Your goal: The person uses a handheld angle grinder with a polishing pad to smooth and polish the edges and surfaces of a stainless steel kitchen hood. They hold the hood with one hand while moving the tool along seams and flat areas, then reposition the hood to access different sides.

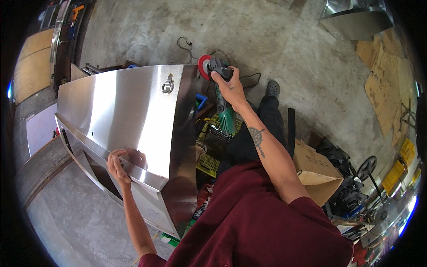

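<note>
A green and black angle grinder (pixel 226 116) is in my right hand (pixel 231 85), which is closed round its dark head. Its red disc (pixel 204 66) sits at the far right corner of a shiny sheet-metal box (pixel 120 102); whether the two touch I cannot tell. My left hand (pixel 118 167) has its fingers curled over the folded near edge of this box, and the bright top mirrors them. Near the far right corner, a metal ring latch (pixel 167 84) lies on the top face. The box's darker side panel (pixel 184 133) faces me.
A black cord (pixel 190 49) lies on the concrete floor beyond the grinder. Yellow crates (pixel 208 164) stand low between the box and my legs. To my right are an open cardboard box (pixel 315 167) and black machine parts (pixel 338 164). Another metal piece (pixel 356 23) rests far right.
</note>
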Action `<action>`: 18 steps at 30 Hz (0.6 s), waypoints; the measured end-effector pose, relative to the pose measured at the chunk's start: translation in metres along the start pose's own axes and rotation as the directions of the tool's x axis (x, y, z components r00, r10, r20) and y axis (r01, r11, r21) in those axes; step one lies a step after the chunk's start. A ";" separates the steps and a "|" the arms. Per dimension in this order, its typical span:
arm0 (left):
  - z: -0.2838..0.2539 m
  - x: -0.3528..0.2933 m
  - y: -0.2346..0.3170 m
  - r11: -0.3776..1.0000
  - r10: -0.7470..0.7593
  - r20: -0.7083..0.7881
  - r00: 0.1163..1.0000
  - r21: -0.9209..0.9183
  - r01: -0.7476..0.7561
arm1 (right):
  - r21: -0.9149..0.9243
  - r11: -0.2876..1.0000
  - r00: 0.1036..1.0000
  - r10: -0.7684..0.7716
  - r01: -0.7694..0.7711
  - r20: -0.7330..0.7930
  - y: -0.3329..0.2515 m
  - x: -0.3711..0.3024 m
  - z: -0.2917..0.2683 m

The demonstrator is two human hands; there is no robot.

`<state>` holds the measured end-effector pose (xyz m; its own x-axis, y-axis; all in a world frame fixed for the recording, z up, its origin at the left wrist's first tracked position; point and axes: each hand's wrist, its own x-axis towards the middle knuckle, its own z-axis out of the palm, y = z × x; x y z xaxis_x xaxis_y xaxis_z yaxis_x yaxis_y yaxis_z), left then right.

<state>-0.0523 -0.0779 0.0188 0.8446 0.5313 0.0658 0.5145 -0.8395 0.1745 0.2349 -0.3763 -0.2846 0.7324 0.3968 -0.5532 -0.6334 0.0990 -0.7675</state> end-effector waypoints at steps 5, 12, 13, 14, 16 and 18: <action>-0.004 -0.005 -0.007 1.000 -0.014 0.012 1.000 0.020 0.014 | -0.009 0.999 0.999 -0.040 0.040 -0.034 -0.003 -0.010 0.007; -0.006 -0.015 -0.022 1.000 0.022 -0.005 1.000 -0.005 -0.022 | -0.025 0.994 0.994 -0.105 0.105 -0.016 -0.009 -0.035 0.018; -0.007 -0.016 -0.023 0.999 0.037 -0.007 0.999 0.002 -0.037 | -0.022 0.994 0.995 -0.104 0.104 -0.005 -0.012 -0.039 0.020; -0.008 -0.016 -0.025 0.997 0.072 -0.015 0.997 0.032 -0.072 | -0.023 0.991 0.991 -0.134 0.134 -0.001 -0.015 -0.043 0.023; -0.010 -0.017 -0.026 1.000 0.026 -0.016 1.000 -0.005 -0.026 | -0.007 0.987 0.987 -0.163 0.163 0.010 -0.022 -0.051 0.028; -0.012 -0.017 -0.026 1.000 0.007 -0.018 1.000 -0.013 -0.008 | 0.002 0.985 0.985 -0.171 0.171 0.030 -0.030 -0.057 0.029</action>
<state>-0.0817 -0.0638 0.0251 0.8456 0.5271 0.0843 0.5062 -0.8419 0.1871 0.2046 -0.3756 -0.2209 0.8223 0.4010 -0.4038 -0.4992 0.1675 -0.8502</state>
